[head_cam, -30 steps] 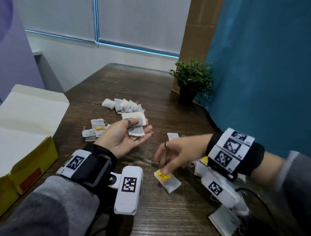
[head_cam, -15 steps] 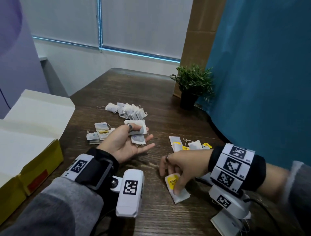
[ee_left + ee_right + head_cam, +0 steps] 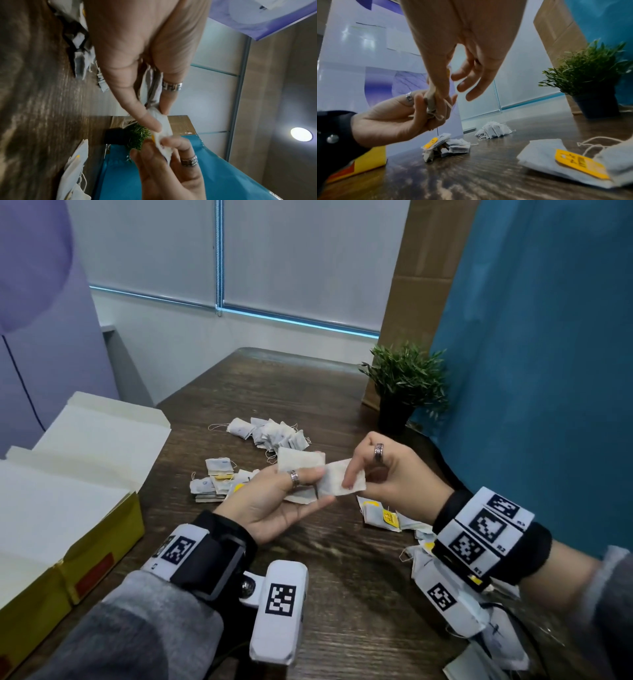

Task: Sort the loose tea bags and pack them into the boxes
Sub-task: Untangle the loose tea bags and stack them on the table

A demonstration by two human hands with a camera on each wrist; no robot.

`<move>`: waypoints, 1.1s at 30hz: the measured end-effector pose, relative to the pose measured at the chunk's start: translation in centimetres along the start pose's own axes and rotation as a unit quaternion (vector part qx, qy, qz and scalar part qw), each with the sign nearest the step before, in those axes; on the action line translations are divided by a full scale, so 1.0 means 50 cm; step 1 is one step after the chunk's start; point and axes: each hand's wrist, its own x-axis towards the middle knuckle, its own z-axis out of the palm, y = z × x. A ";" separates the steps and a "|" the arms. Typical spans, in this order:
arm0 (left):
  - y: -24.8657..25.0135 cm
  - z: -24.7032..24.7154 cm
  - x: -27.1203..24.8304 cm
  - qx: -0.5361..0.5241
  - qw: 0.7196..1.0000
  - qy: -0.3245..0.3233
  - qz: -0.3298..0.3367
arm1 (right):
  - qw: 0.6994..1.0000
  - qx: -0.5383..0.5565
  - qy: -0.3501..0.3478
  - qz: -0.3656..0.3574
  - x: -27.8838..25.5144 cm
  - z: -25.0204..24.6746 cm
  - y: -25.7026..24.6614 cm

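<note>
My left hand point(image 3: 294, 494) lies palm up over the table and pins a small stack of white tea bags point(image 3: 299, 462) under its thumb. My right hand point(image 3: 363, 477) pinches one more tea bag point(image 3: 337, 482) between thumb and forefinger and holds its end against that stack. The left wrist view has the same bag point(image 3: 163, 129) between both hands. In the right wrist view it point(image 3: 431, 100) is edge on with its string hanging. Loose tea bags lie in a far heap point(image 3: 270, 433), a stacked pile point(image 3: 214, 482) by the left hand, and a yellow-tagged group point(image 3: 383, 515) under the right wrist.
An open yellow box point(image 3: 102, 529) with cream flaps stands at the table's left edge. A small potted plant point(image 3: 404, 385) stands at the back right against a blue curtain point(image 3: 531, 354). More tea bags point(image 3: 496, 642) lie at the near right beneath my right wrist camera.
My right hand lifted a yellow-tagged tea bag off the table and carried it left and up to the stack in my left hand. The left hand stayed palm up and rose slightly.
</note>
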 end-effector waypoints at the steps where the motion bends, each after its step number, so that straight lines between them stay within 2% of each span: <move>1: 0.000 0.001 0.001 0.002 1.000 0.012 0.017 | 1.000 0.003 -0.018 0.014 -0.001 -0.003 0.002; 4: -0.002 0.001 0.005 0.006 0.998 0.033 0.044 | 0.989 0.080 -0.088 0.086 -0.004 -0.012 0.000; 7: -0.004 0.005 0.004 0.006 0.998 0.030 0.053 | 0.955 0.222 -0.063 0.187 -0.003 -0.011 -0.009; 8: -0.004 0.007 0.004 0.003 0.998 0.028 0.052 | 0.949 0.234 -0.058 0.201 -0.001 -0.010 -0.012; 11: 0.000 0.005 0.002 -0.022 1.000 0.016 0.013 | 0.968 0.158 -0.055 0.186 0.011 -0.007 -0.019; 13: 0.006 0.000 0.001 -0.050 0.998 -0.008 -0.024 | 0.974 0.141 -0.019 0.177 0.025 -0.013 -0.023; 15: 0.010 -0.005 0.000 -0.051 0.997 -0.033 -0.040 | 0.962 0.197 0.000 0.188 0.042 -0.022 -0.027; 17: 0.007 -0.004 -0.002 -0.043 0.996 -0.064 -0.044 | 0.937 0.278 -0.019 0.212 0.057 -0.023 -0.036; 18: 0.004 -0.001 -0.004 -0.046 0.995 -0.078 -0.042 | 0.934 0.281 -0.036 0.219 0.063 -0.017 -0.038; 20: -0.004 0.002 -0.001 -0.041 0.996 -0.078 -0.030 | 0.953 0.202 -0.074 0.214 0.070 -0.003 -0.039; 22: -0.008 0.002 0.006 -0.029 0.998 -0.055 -0.030 | 0.967 0.129 -0.076 0.206 0.077 -0.001 -0.031; 26: -0.007 -0.008 0.018 -0.042 0.998 0.000 -0.045 | 0.959 0.100 0.045 0.260 0.080 -0.049 0.021; 27: -0.008 -0.009 0.021 -0.036 0.998 0.013 -0.048 | 0.957 0.076 0.045 0.278 0.075 -0.063 0.040; 29: -0.009 -0.009 0.026 -0.029 0.998 0.032 -0.053 | 0.950 -0.008 -0.035 0.310 0.058 -0.079 0.076; 31: -0.008 -0.006 0.029 -0.030 0.997 0.048 -0.058 | 0.917 -0.134 -0.174 0.332 0.041 -0.075 0.103; 33: -0.008 -0.005 0.031 -0.028 0.996 0.058 -0.062 | 0.887 -0.221 -0.262 0.308 0.032 -0.057 0.117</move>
